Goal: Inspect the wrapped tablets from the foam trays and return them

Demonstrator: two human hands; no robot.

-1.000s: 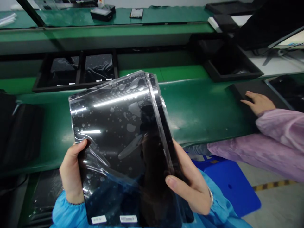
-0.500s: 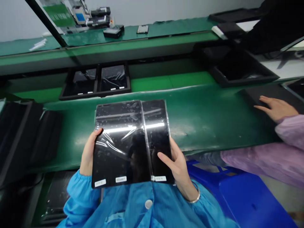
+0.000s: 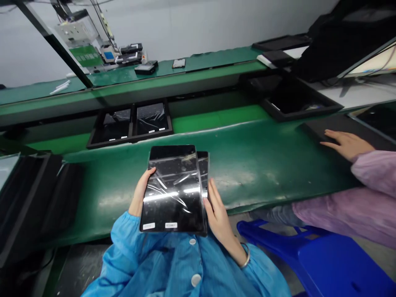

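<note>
I am holding two film-wrapped black panels (image 3: 175, 189) at lower centre, long axis pointing away from me; my left hand (image 3: 141, 194) is gripping the left edge, my right hand (image 3: 216, 212) supporting the right, equally near.

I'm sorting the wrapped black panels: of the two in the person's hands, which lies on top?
The larger-showing panel gripped by the left hand lies on top; the second panel only peeks out behind its right edge, by the right hand.
</note>
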